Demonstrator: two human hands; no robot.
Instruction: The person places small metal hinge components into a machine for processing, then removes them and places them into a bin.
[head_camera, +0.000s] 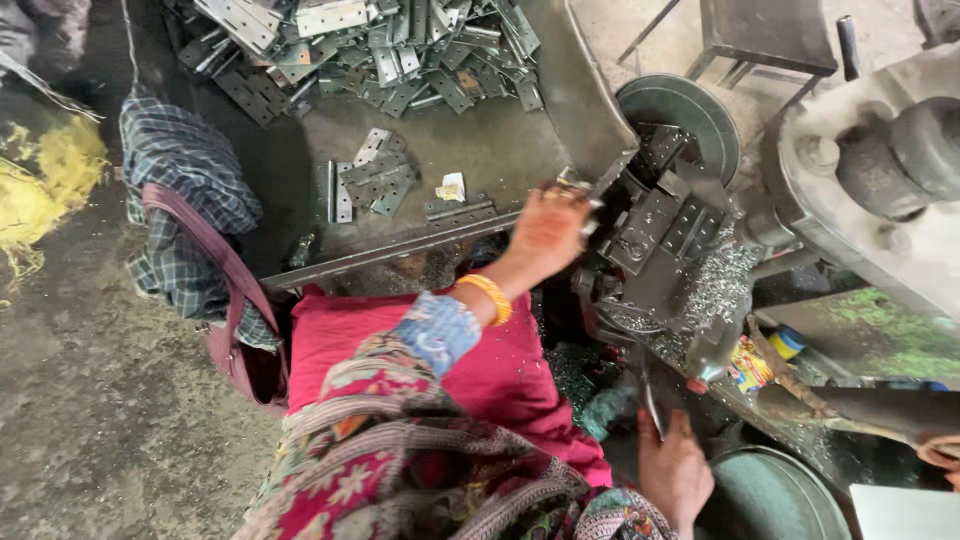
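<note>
Steel hinge plates (375, 45) lie heaped at the far end of a grey metal tray (500, 150), with a smaller cluster of plates (372, 175) nearer its front lip; the left hand (545, 232), blurred, reaches past the tray's right corner toward the dark press fixture (655, 235), fingers curled around a small metal piece (572, 188) at the tray edge, though how firmly it grips I cannot tell; an orange bangle (487, 297) circles that wrist; the right hand (675, 470) sits low, beside the machine's base, closed around a thin metal lever (650, 405); shiny metal shavings (715, 285) lie piled just right of the fixture; a checked cloth (185, 200) hangs off the tray's left side.
</note>
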